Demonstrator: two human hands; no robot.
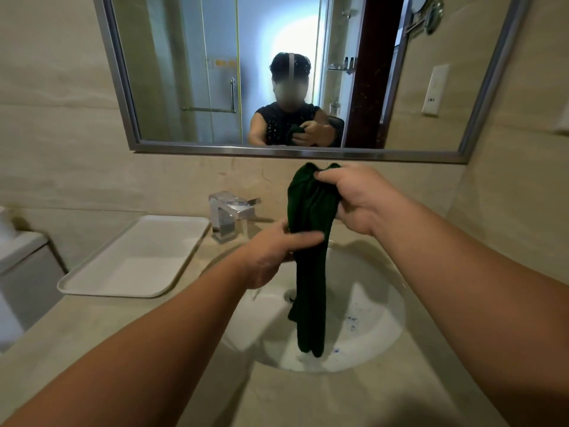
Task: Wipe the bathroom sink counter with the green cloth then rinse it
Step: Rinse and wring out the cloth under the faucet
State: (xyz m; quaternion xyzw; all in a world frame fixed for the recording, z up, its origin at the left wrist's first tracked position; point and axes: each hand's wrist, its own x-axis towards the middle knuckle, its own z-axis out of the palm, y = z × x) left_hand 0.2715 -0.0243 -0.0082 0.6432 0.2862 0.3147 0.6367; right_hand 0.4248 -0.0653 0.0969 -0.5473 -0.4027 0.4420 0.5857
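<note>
Bare forearms [129, 359] at bottom edge. Right hand [360, 201], upper centre, pinching top of dark green fabric cloth [311, 211]; left hand [274, 254] below, clenched round middle. Tail hanging in white ceramic basin [381, 303], centre. Likely rinse-wringing; next: firm downward squeeze.

Observed both bare forearms reaching forward, converging. Noted right hand [360, 201] held higher, fingers curled, pinching top of green cloth [311, 288]. Noted left hand [274, 257] lower, thumb wrapped across cloth's middle, gripping.
</note>
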